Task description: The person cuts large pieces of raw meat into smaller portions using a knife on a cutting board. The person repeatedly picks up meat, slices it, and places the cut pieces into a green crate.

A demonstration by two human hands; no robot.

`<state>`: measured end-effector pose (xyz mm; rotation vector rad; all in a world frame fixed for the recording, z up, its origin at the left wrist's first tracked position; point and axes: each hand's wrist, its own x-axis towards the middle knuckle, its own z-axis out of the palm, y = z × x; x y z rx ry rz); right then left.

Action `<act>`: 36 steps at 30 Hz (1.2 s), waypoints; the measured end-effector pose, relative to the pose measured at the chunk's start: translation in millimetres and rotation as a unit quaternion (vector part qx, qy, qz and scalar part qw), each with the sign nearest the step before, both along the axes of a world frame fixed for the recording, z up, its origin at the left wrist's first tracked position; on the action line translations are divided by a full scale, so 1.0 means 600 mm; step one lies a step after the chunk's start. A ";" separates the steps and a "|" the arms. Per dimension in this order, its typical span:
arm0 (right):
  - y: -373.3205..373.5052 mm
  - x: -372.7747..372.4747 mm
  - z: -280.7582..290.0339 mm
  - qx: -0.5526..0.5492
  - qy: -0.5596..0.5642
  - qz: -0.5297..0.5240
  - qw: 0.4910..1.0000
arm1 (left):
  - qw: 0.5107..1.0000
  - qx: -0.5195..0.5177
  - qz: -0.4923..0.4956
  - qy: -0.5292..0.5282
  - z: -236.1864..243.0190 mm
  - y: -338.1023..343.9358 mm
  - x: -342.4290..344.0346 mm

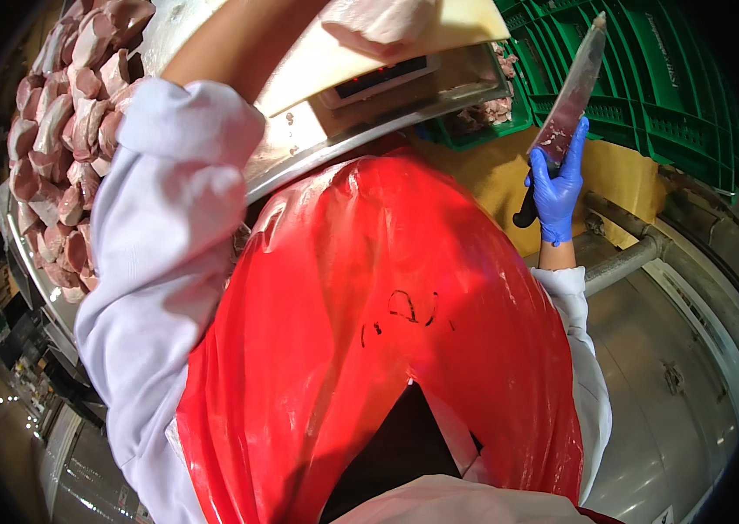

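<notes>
My right hand, in a blue glove, is shut on a black-handled knife whose long blade points upward, with specks on it. My left forearm, sleeve rolled up, reaches beyond the top edge, so my left hand is out of view. A pale piece of meat lies at the top on a cream cutting board, to the right of that forearm. Below the board is a device with a dark display, on a steel surface with a raised rim.
A large heap of pink meat pieces fills the left side. At upper right are green plastic crates and a green tray holding small scraps. A metal rail runs at right. I wear a red plastic apron.
</notes>
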<state>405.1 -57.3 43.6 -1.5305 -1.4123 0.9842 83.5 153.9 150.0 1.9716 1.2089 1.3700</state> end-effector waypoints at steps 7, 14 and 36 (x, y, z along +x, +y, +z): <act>0.012 0.108 -0.043 -0.012 0.063 -0.011 0.998 | 0.689 0.236 -0.419 0.543 -0.039 0.049 -0.062; 0.095 0.109 -0.046 -0.022 0.120 0.059 0.991 | 0.849 -0.099 -0.130 0.503 -0.067 -0.019 -0.062; 0.207 0.004 -0.007 0.110 0.272 0.128 0.948 | 0.788 0.283 0.271 0.476 -0.043 -0.039 -0.332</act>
